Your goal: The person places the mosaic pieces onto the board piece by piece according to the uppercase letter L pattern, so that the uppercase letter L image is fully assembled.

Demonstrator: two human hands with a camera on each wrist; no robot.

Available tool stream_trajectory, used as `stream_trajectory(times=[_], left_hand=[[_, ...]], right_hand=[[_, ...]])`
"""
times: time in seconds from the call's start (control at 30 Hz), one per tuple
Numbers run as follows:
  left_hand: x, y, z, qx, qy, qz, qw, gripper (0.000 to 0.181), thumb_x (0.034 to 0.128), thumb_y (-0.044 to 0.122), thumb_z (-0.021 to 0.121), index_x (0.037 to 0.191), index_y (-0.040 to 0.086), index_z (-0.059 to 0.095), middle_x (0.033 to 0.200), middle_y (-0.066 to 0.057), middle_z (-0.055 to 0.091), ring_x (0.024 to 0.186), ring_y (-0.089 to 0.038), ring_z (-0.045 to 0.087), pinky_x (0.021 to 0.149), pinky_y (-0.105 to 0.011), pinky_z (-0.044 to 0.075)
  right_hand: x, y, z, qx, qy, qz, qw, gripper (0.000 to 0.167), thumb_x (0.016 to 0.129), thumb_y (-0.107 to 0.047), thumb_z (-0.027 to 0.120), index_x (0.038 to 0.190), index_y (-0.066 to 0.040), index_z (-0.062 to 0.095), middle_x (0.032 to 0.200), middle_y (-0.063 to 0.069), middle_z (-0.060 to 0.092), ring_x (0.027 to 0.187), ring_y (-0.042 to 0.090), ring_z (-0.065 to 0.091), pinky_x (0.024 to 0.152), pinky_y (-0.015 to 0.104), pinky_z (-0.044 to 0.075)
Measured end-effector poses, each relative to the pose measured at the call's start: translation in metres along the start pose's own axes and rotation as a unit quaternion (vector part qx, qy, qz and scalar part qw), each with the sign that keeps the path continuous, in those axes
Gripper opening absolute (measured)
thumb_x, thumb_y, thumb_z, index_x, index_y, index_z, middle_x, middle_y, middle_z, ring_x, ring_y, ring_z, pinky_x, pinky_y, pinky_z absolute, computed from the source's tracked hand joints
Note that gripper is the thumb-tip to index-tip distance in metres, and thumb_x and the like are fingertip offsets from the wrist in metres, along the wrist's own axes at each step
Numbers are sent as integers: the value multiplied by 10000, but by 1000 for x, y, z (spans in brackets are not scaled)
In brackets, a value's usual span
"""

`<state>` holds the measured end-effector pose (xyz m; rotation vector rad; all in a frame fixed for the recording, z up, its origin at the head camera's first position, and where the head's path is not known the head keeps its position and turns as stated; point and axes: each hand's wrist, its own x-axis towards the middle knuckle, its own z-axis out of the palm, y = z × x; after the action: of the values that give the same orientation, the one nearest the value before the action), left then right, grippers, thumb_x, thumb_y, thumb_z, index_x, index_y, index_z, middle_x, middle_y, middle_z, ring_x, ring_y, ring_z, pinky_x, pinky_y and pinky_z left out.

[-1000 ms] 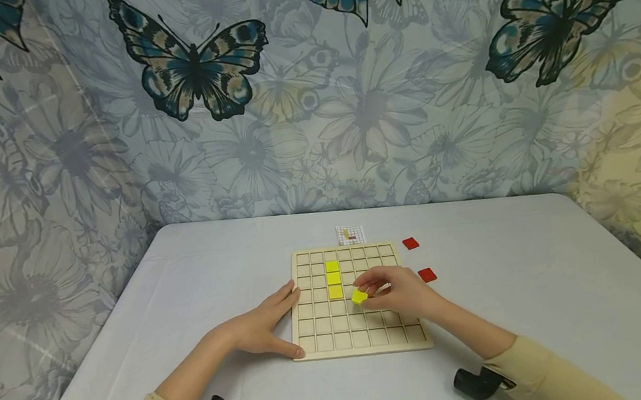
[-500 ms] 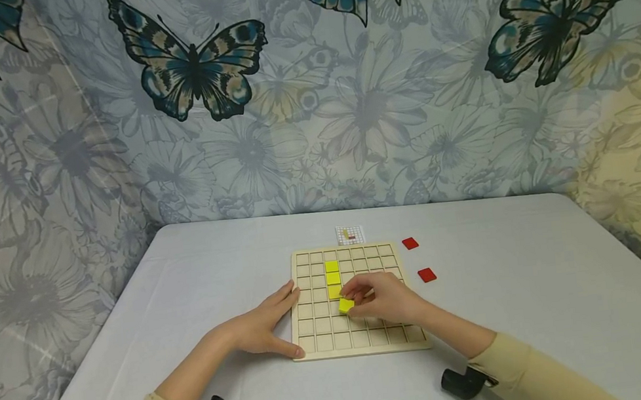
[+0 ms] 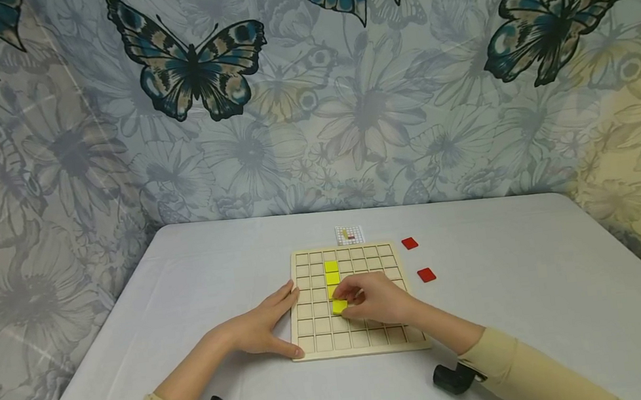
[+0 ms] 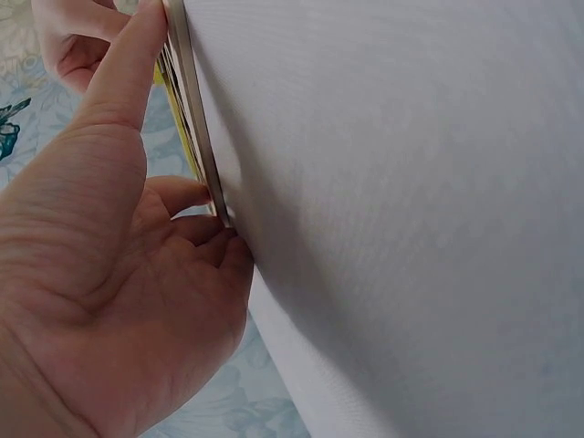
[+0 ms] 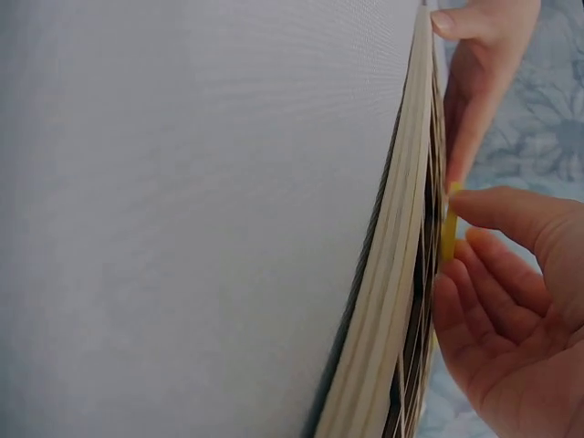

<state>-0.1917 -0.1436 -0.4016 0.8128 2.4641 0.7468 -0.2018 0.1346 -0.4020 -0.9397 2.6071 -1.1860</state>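
A light wooden grid board (image 3: 325, 343) lies on the white table. My right hand (image 3: 378, 300) pinches a yellow square tile (image 3: 340, 306) between thumb and fingers, at the cell just below a column of yellow tiles (image 3: 332, 272). The lowest tile of that column is partly hidden by my fingers. In the right wrist view the pinched yellow tile (image 5: 450, 224) shows edge-on at the board's surface. Along the board's left edge rests my left hand (image 3: 263, 325), thumb near the front corner and fingers stretched along the side. In the left wrist view its palm (image 4: 137, 301) shows beside the board edge.
Two red tiles lie on the table right of the board, one farther back (image 3: 410, 243) and one nearer (image 3: 427, 275). A small printed grid card (image 3: 349, 235) lies behind the board. The butterfly-patterned wall cloth (image 3: 316, 161) rises beyond the table's far edge.
My right hand has moved left and slightly toward me over the board with the yellow tile, which now lines up under the yellow column. My left hand has stayed in place.
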Motion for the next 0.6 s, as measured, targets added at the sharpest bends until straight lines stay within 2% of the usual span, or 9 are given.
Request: stream_trajectory(times=[0.33, 0.6], left_hand=[[0, 0, 0, -18, -9, -40, 10000, 1121, 772, 505, 792, 1565, 52, 142, 1628, -125, -23, 1484, -288, 14, 1160, -481, 161], [0, -1, 0, -19, -13, -49, 10000, 1119, 773, 510, 788, 1566, 56, 143, 1629, -117, -25, 1484, -287, 12, 1160, -482, 160]], right_hand=[[3, -2, 1, -374, -97, -127, 9992, 201, 819, -80, 775, 1010, -85, 711, 933, -45, 670, 845, 164, 608, 764, 250, 533], [3, -1, 1, -358, -141, -233, 9990, 194, 827, -76, 765, 1016, -83, 720, 956, -27, 683, 848, 143, 619, 766, 254, 532]])
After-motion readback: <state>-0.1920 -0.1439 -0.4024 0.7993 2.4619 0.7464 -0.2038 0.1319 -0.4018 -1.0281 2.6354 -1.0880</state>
